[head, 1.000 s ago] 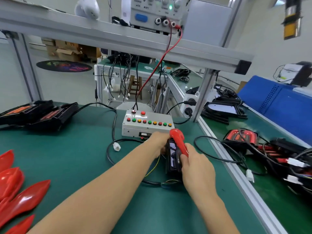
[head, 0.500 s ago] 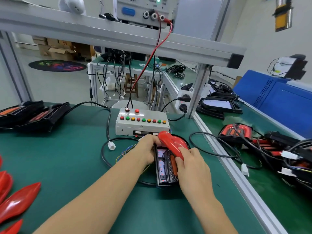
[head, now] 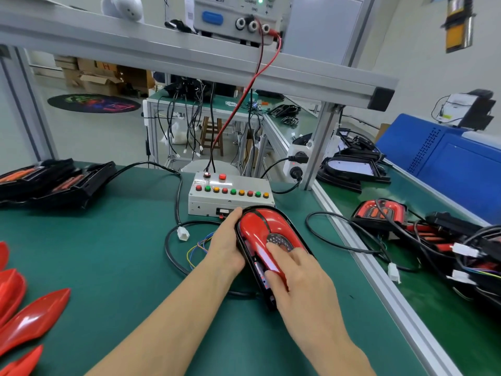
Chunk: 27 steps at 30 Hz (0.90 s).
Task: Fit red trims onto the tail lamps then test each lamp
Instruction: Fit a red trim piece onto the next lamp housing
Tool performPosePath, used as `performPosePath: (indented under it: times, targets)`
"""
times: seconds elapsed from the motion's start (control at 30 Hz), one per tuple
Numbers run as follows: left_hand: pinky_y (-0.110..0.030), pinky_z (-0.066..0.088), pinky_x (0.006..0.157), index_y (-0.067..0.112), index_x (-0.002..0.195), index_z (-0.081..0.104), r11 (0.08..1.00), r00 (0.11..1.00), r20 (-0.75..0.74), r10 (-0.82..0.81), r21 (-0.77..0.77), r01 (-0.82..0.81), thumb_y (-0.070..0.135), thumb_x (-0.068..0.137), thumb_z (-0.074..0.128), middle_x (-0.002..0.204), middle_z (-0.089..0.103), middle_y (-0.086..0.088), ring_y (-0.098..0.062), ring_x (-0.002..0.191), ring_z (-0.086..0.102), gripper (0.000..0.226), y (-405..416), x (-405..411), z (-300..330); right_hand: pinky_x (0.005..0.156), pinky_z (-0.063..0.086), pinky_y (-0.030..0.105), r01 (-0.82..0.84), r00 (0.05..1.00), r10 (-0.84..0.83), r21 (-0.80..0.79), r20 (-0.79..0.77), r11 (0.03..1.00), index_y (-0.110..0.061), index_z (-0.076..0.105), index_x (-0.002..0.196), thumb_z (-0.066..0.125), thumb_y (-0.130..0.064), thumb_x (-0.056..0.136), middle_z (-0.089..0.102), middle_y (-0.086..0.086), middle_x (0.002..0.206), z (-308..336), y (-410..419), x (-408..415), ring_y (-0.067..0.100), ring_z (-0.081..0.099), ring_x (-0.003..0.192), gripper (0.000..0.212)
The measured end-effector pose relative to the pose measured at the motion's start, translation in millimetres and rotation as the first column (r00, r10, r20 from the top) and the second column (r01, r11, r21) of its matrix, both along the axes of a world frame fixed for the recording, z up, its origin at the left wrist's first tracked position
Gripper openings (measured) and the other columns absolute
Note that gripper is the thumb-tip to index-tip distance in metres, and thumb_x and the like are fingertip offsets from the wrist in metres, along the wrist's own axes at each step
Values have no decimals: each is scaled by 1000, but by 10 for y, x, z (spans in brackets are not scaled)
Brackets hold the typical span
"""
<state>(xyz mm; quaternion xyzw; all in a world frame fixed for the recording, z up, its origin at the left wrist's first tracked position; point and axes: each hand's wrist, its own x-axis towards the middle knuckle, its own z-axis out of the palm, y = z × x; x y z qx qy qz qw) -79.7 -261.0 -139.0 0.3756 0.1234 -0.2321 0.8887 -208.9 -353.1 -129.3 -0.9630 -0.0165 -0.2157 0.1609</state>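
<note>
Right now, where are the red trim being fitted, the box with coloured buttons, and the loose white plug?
red trim point(head: 257, 229): head view, glossy upper face.
button box point(head: 230, 203): head view, front wall.
white plug point(head: 183, 234): head view, connector body.

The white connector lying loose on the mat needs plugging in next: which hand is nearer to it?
Left. The left hand grips the lamp's edge just right of the white connector; the right hand presses the red trim farther right.

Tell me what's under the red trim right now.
The red trim lies on the black tail lamp; right hand presses it, left hand grips the lamp's side. Clips underneath are covered.
</note>
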Motion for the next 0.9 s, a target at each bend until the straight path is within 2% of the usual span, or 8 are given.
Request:
performPosePath:
  times: [0.07, 0.27, 0.5, 0.6, 0.67, 0.73, 0.83, 0.9]
  targets:
    - [-42, 54, 81, 6, 96, 69, 1000, 1000, 3, 1, 16, -1, 37, 90, 58, 95, 72, -18, -32, 87, 67, 33, -1, -21, 7, 85, 41, 26, -12, 1000, 12, 1, -15, 1000, -34, 33, 147, 41, -40, 100, 47, -9, 113, -49, 40, -19, 14, 45, 106, 48]
    - [-38, 55, 67, 7, 92, 70, 1000, 1000, 13, 23, -1, -23, 39, 90, 58, 87, 74, -16, -29, 74, 71, 34, -2, -66, -8, 79, 41, 28, 11, 1000, -11, 14, -6, 1000, -26, 38, 147, 47, -32, 100, 49, -3, 113, -88, 147, -25, 18, 47, 103, 49]
    - [-43, 55, 78, 5, 107, 68, 1000, 1000, 16, -6, -21, 7, 41, 91, 56, 99, 72, -18, -32, 92, 68, 41, 34, -147, -36, 69, 52, 37, 4, 999, -6, 36, 39, 999, -14, 57, 134, 66, -16, 90, 57, 4, 102, -178, 207, -31, 24, 56, 91, 45]
    - [-42, 59, 73, 6, 113, 65, 1000, 990, 139, -20, 19, 17, 21, 80, 69, 102, 71, -18, -30, 84, 69, 37, 42, -203, -23, 64, 52, 37, 8, 997, -12, 52, 73, 999, -13, 59, 132, 69, -15, 88, 58, 4, 100, -212, 185, -34, 24, 58, 89, 45]
    - [-45, 58, 76, 7, 118, 61, 997, 978, 208, 3, 69, -18, 4, 74, 70, 107, 69, -21, -32, 84, 67, 44, 21, -227, -22, 60, 52, 36, 8, 995, -12, 43, 100, 999, -12, 61, 129, 72, -16, 86, 58, 3, 96, -228, 178, -27, 23, 59, 85, 44]
    - [-46, 57, 77, 7, 117, 61, 994, 975, 222, 28, 92, -50, -1, 74, 69, 107, 68, -22, -34, 85, 67, 44, -4, -241, -13, 64, 51, 34, -12, 994, 8, 32, 112, 999, -12, 60, 130, 68, -22, 90, 58, 2, 97, -230, 175, -15, 22, 58, 86, 42]
    - [-42, 59, 71, 8, 109, 64, 991, 971, 219, 93, 78, -112, 0, 75, 68, 97, 70, -20, -30, 79, 67, 35, 26, -199, 18, 82, 46, 30, -38, 994, 22, 148, 107, 988, -20, 59, 132, 49, -37, 97, 54, -5, 104, -188, 108, -22, 16, 54, 96, 39]
    - [-37, 60, 62, 9, 106, 63, 988, 965, 226, 134, 48, -148, 1, 76, 68, 87, 70, -14, -26, 70, 67, 31, 86, -129, 56, 83, 41, 17, 3, 983, -75, 392, 169, 920, -30, 62, 124, 48, -42, 95, 53, -12, 103, -154, 9, -47, 3, 53, 95, 34]
